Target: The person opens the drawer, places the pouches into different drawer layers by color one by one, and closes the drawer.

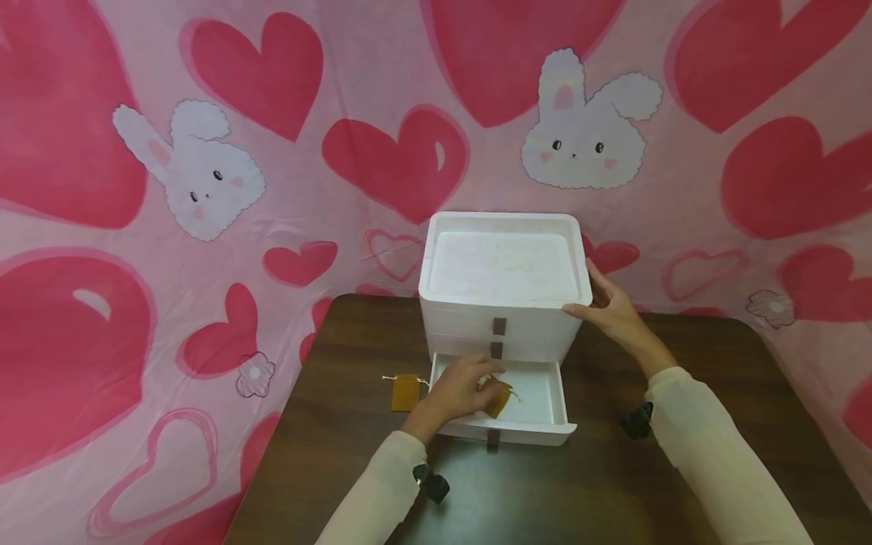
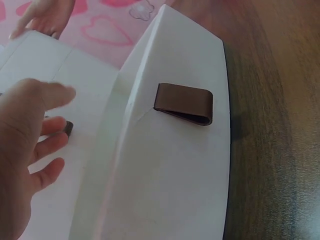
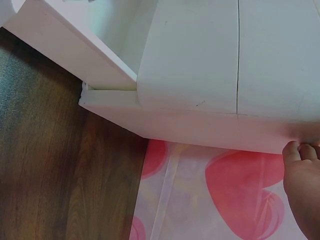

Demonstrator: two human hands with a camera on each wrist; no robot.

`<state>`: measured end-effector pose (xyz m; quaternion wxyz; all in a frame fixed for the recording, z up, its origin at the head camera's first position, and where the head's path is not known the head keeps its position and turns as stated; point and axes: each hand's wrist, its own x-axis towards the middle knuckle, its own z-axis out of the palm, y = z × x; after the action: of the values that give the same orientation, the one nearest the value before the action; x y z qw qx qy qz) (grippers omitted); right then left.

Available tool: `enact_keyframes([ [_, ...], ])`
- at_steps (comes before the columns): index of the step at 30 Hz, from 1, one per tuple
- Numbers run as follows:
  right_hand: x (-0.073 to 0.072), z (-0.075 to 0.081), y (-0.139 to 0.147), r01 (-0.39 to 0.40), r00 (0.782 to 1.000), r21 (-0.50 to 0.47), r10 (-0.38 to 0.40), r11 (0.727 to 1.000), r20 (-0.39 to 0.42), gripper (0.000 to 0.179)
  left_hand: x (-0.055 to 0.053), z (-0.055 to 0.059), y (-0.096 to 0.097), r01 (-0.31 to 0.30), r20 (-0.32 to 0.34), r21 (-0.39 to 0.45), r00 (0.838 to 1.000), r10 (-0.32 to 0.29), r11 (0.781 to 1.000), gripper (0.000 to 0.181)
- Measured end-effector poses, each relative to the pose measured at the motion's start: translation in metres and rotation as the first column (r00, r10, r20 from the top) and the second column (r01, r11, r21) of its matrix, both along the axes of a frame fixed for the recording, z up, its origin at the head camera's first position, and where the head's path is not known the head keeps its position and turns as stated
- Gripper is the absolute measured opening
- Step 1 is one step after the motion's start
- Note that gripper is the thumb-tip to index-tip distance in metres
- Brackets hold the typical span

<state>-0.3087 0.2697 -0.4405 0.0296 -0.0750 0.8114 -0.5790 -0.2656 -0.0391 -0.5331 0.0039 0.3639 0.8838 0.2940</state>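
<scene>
A white drawer unit (image 1: 504,265) stands on the table with its bottom drawer (image 1: 543,390) pulled out. My left hand (image 1: 462,387) is over the drawer's left half, its fingers loosely bent and apart, with no object visible between them in the left wrist view. Beside its fingertips, a small mustard drawstring pouch (image 1: 499,401) appears tilted in the drawer, partly covered by the hand. Another mustard pouch (image 1: 405,393) lies on the table left of the drawer. My right hand (image 1: 616,314) rests against the unit's upper right corner, thumb at the front, fingers along the side.
The brown wooden table (image 1: 545,492) reaches back to a pink cloth (image 1: 381,76) with hearts and rabbits. Brown pull tabs (image 2: 185,102) are on the drawer fronts. The unit's top has a raised rim. Each wrist carries a small black camera.
</scene>
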Motion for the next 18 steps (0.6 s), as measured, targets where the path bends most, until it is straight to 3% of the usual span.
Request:
enact_keyframes([
  [8, 0.0013, 0.0015, 0.0006, -0.002, 1.0, -0.004, 0.002, 1.0, -0.002, 0.1, 0.0049, 0.0051, 0.0012, -0.003, 0.03, -0.089, 1.0, 0.006, 0.996, 0.056],
  [14, 0.001, 0.002, 0.0007, -0.021, 1.0, -0.06, 0.021, 0.998, -0.007, 0.098, 0.0064, 0.0077, 0.0007, 0.004, 0.018, -0.116, 1.0, -0.002, 0.993, 0.06],
  [18, 0.0005, 0.0022, 0.0007, -0.019, 1.0, -0.028, 0.019, 0.999, -0.002, 0.099, 0.0075, 0.0081, -0.0006, -0.003, 0.01, -0.113, 1.0, 0.004, 0.994, 0.059],
])
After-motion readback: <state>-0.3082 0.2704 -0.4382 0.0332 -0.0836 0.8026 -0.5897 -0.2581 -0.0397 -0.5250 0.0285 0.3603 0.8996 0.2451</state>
